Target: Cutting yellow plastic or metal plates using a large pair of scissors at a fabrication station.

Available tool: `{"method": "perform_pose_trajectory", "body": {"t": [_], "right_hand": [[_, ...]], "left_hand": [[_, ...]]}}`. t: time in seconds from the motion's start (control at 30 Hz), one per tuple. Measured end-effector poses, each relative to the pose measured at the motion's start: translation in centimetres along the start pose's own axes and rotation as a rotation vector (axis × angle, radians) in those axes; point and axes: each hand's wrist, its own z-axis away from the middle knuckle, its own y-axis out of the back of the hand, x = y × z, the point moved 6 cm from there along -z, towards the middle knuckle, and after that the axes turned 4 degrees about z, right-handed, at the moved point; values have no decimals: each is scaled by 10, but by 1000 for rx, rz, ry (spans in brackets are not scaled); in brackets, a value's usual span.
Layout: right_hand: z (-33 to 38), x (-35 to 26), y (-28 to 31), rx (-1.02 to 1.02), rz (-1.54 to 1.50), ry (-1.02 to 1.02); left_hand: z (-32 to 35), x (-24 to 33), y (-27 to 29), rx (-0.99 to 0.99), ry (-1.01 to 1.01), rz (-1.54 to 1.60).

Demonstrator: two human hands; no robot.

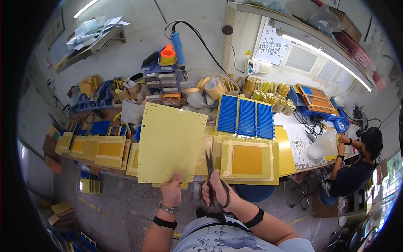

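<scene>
1. A left hand (171, 194) pinches the bottom edge of a flat pale-yellow rectangular panel (171, 143), dotted with small edge holes, upright above the workbench (300, 138).
2. At three o'clock, the right hand (215, 191) is closed around dark metal scissors (210, 176), blades pointing to twelve.

A white paper sheet (272, 45) covered in handwriting hangs on the wall panel above the bench. A small yellow triangular warning label (248, 52) sits just left of it, above a white socket box. No screens visible.
</scene>
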Motion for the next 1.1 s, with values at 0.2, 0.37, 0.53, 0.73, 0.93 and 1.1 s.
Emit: {"method": "perform_pose_trajectory", "body": {"t": [0.2,0.37,0.53,0.73,0.93,1.1], "right_hand": [[-9,12,4,-85,207,30],[-9,11,5,-32,268,-32],[-14,15,9,-8,245,-39],[-13,2,17,19,318,-25],[-20,12,19,48,245,-44],[-25,16,27,111,276,66]], "left_hand": [[5,-9,-2,-66,77,-20],[10,-10,-14,-105,97,-44],[10,-15,-18,-119,41,-38],[10,-17,-17,-91,21,-123],[15,-16,-23,-123,10,-289],[15,-12,-24,-118,52,-259]]}}
